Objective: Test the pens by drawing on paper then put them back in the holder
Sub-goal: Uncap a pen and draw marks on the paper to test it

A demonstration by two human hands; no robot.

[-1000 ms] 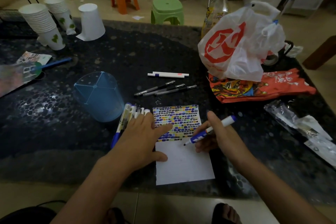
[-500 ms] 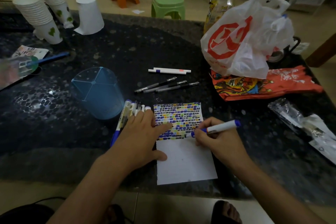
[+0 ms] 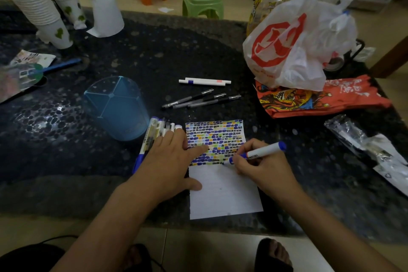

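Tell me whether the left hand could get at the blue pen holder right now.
Probably yes: the left hand lies flat on the paper, holding nothing, and the blue pen holder stands just beyond it with only loose pens between.

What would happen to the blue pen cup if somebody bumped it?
The blue pen holder looks like thin see-through plastic with nothing visible inside, so it is probably light and would slide or tip easily. Its walls look round, so once on its side it might roll across the smooth table.

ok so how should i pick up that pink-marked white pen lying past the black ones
Pinch the white pen at mid-barrel from above, thumb on the near side, fingers on the far side. It lies flat and crosswise, and a second white pen sits against its left part, so stay toward the right.
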